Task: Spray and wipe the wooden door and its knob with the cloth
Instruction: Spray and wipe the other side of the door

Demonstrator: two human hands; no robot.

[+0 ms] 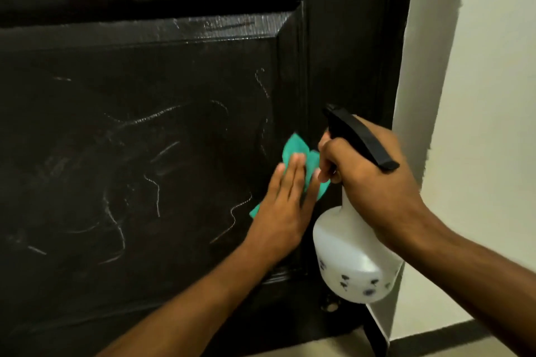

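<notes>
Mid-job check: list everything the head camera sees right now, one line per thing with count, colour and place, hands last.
door: one, dark brown to black wood with a raised panel, fills the left and centre; wet streaks and smears on the panel.
cloth: one, teal green, flat on the panel near its right edge, mostly under the left hand.
spray bottle: one, white body with small dark prints, black trigger head, held upright in front of the door's right edge.
wall: one, off-white, right of the door.
floor: pale strip at the bottom right, dark skirting above it.
knob: not clearly visible.
left hand: fingers straight, presses the cloth on the door.
right hand: grips the bottle's neck.
</notes>
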